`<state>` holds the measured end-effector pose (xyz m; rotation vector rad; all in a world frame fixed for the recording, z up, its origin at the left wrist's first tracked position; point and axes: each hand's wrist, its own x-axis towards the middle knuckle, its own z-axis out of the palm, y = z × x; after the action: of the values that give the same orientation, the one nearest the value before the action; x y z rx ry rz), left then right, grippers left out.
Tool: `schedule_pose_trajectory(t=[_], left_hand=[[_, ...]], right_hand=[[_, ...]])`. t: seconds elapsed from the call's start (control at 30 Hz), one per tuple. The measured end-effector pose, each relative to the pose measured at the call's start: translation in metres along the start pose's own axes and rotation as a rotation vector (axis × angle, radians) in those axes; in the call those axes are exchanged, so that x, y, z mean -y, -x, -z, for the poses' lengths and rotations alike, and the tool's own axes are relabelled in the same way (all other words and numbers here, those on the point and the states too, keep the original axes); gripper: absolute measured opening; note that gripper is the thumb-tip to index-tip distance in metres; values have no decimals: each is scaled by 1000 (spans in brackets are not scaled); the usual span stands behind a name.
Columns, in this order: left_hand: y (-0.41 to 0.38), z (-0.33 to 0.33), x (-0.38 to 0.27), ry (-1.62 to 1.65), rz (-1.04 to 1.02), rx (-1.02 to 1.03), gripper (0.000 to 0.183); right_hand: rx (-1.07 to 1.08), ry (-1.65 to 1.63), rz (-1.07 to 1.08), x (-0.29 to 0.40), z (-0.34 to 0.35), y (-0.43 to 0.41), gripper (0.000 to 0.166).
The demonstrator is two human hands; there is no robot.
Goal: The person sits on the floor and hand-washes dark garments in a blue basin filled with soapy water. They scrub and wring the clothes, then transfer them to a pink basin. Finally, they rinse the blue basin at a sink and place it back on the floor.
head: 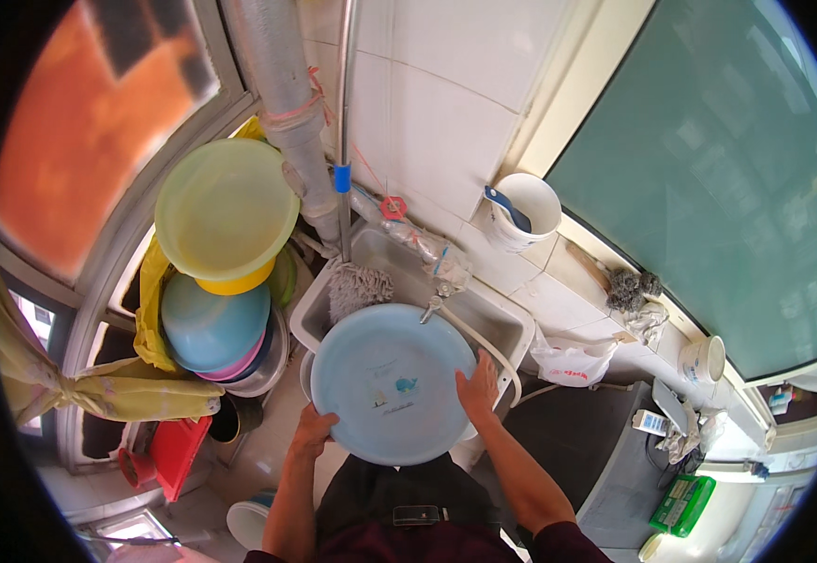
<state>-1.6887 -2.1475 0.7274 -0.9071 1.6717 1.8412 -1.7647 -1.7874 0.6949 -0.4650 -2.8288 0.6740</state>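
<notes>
A round light-blue plastic basin (pixel 394 366) with a small whale and sailboat print is between my two hands, over the near edge of a utility sink (pixel 521 317). My left hand (pixel 312 431) grips its lower left rim, thumb on top. On the right side of the rim lies my right hand (pixel 477 390), thumb over the edge and fingers along the outside. Just past the far rim is a metal tap (pixel 433 308), with a pale hose (pixel 486 345) curving off to the right. A grey mop head (pixel 359 290) rests in the sink behind the basin.
Stacked at left are a yellow-green basin (pixel 225 207), a blue basin (pixel 215 324) and others. A white bucket (pixel 528 211) holding a blue-handled tool stands on the wall ledge. Below the ledge hangs a white plastic bag (pixel 570 359). A grey pipe (pixel 285 105) rises at the back.
</notes>
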Motion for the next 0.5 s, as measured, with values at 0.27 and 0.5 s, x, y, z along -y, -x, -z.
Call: schedule_pose_trajectory(t=[0.27, 0.5], left_hand=[[-6, -8, -6, 14, -30, -60, 54], [-15, -8, -10, -76, -44, -52, 59]], right_hand=[[368, -93, -172, 136, 10, -90, 65], [390, 203, -84, 114, -38, -117, 49]])
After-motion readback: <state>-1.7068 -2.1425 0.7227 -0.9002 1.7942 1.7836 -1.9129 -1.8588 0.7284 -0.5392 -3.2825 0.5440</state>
